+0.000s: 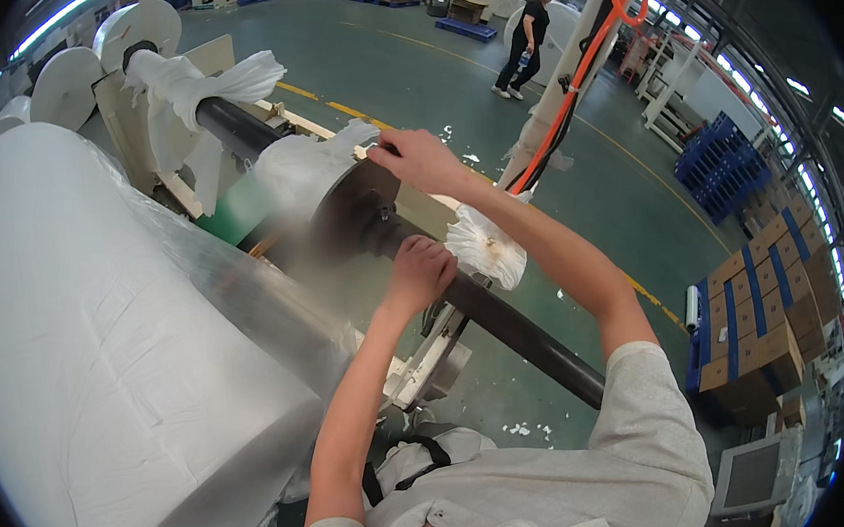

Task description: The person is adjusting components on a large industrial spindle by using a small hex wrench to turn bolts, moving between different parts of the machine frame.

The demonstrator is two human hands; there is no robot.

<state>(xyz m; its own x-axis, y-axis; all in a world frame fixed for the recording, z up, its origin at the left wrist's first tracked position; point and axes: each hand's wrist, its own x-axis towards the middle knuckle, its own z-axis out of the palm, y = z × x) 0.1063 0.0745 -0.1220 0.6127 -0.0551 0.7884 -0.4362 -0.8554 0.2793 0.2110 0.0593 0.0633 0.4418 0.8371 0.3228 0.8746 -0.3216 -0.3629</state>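
Observation:
A long black shaft [532,334] runs from the upper left to the lower right in front of me. My left hand [421,271] has its fingers curled over the shaft. Just beyond it, a dark round disc [353,202] with a collar sits around the shaft. At the disc's upper rim is my right hand [419,160], fingers bent around the edge; its fingertips are partly hidden. Crumpled white sheet material [301,169] wraps the shaft behind the disc. Another white bunched piece [485,244] hangs beside the shaft, between my forearms.
A huge white roll [80,320] in clear film fills the left side. Orange and black cables [580,73] run down a pale post. Cartons [762,306] stand stacked at right near blue pallets [722,166]. A person [528,42] stands farther off. White scraps litter the green floor.

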